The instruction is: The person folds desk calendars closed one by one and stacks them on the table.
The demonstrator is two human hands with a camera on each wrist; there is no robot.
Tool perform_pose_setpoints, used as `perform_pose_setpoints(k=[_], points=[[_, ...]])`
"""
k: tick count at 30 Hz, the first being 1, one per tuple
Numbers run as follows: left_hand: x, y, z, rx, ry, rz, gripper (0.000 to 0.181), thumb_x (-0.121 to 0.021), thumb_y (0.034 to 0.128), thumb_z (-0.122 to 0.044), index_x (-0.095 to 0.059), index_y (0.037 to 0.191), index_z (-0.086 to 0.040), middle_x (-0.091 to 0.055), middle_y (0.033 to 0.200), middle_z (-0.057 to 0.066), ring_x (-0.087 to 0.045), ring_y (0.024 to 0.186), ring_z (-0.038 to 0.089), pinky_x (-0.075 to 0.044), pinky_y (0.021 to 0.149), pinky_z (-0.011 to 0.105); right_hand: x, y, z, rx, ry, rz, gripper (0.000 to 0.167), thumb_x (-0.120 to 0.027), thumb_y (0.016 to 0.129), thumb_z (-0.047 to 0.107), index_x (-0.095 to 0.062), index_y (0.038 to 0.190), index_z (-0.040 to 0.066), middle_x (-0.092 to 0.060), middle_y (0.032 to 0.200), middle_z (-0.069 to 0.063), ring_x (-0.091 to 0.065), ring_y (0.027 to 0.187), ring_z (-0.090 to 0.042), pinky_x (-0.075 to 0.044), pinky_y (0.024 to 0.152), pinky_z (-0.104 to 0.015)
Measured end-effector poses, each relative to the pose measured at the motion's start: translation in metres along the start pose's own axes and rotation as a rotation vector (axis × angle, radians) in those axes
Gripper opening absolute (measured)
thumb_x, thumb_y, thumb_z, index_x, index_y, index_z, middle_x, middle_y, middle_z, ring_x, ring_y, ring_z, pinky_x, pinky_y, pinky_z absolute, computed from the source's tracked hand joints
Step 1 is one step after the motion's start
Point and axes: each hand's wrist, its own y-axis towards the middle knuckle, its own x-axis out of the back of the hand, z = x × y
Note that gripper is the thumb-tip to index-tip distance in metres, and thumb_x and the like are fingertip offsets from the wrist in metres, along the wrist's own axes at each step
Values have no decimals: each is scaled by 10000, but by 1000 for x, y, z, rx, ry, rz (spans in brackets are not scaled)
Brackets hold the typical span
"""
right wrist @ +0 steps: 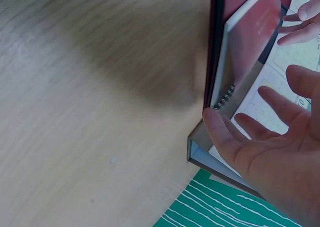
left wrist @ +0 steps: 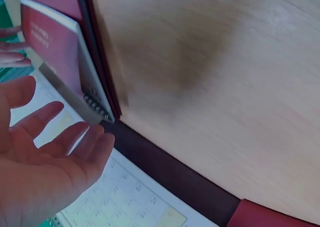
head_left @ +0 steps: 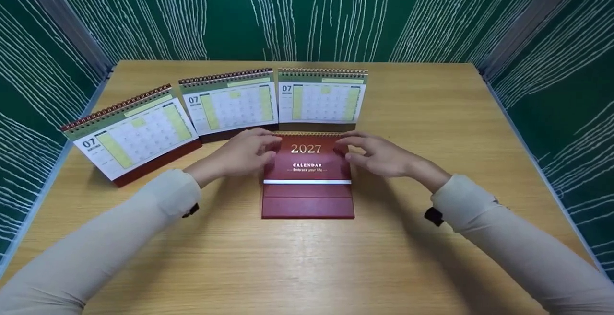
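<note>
Nearest the camera: left sleeve (head_left: pixel 105 238) and right sleeve (head_left: pixel 518 248), both pale, both ending in thick cuffs. Below the cuffs: left black device (head_left: pixel 191 210) and right black device (head_left: pixel 434 216).

Left hand (head_left: pixel 244 153): fingers spread and gently bent, pinching nothing, at the left edge of the red calendar (head_left: pixel 307 159). Right hand (head_left: pixel 381 156): likewise spread, thumb apart from fingers, at the right edge. Contact at either edge: cannot tell.

Red calendar: one, marked 2027. Lies on the table (head_left: pixel 431 94) between both hands, cover upward; spiral binding (head_left: pixel 307 134) at the far end, white page edge (head_left: pixel 307 181) at the near end, plain base strip (head_left: pixel 308 208) extending toward the person.

Behind, a fanned row of three standing calendars, each at page 07. Right calendar (head_left: pixel 324 101): brown base, just beyond the binding. Middle calendar (head_left: pixel 232 106): dark base, close past the left fingertips. Left calendar (head_left: pixel 144 130): red base, turned inward. Beyond: green wall (head_left: pixel 230 17), white-lined.

Risks, as judged: nudging or toppling of the row, from fingertips straying past the binding; lopsided tilting, from unequal lift; loose swinging of the base, from pinching cover and pages alone.
</note>
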Motion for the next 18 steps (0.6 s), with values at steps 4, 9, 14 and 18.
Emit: perform_pose_setpoints(k=[4, 9, 14, 18], points=[[10, -4, 1, 26, -80, -13, 507, -563, 1098, -310, -529, 1576, -144, -527, 1562, 134, -499, 1424, 345, -410, 1188, 557, 7, -6, 3, -59, 50, -17, 522, -524, 1113, 318, -476, 1610, 166, -391, 1666, -149, -458, 1444, -445, -400, 1158, -669], [16, -8, 4, 60, -175, -23, 513, -568, 1083, -262, -523, 1566, -96, -547, 1543, 191, -561, 1366, 389, -449, 1156, 542, 16, -13, 6, -163, 209, -1, 588, -512, 1110, 341, -395, 1640, 115, -376, 1668, -199, -458, 1458, -447, -393, 1184, -639], [18, -14, 8, 161, -319, -13, 547, -570, 1076, -225, -470, 1596, -87, -584, 1475, 178, -602, 1283, 357, -514, 1063, 468, 22, -16, 1, -204, 426, 52, 629, -458, 1133, 312, -277, 1656, 12, -305, 1682, -273, -412, 1489, -484, -340, 1220, -637], [20, -18, 11, 232, -473, 26, 580, -566, 1082, -208, -408, 1626, -82, -579, 1423, 188, -623, 1214, 355, -539, 1016, 452, 22, -16, -5, -223, 542, 81, 644, -442, 1137, 291, -224, 1659, -17, -309, 1667, -305, -415, 1482, -494, -344, 1228, -607]])
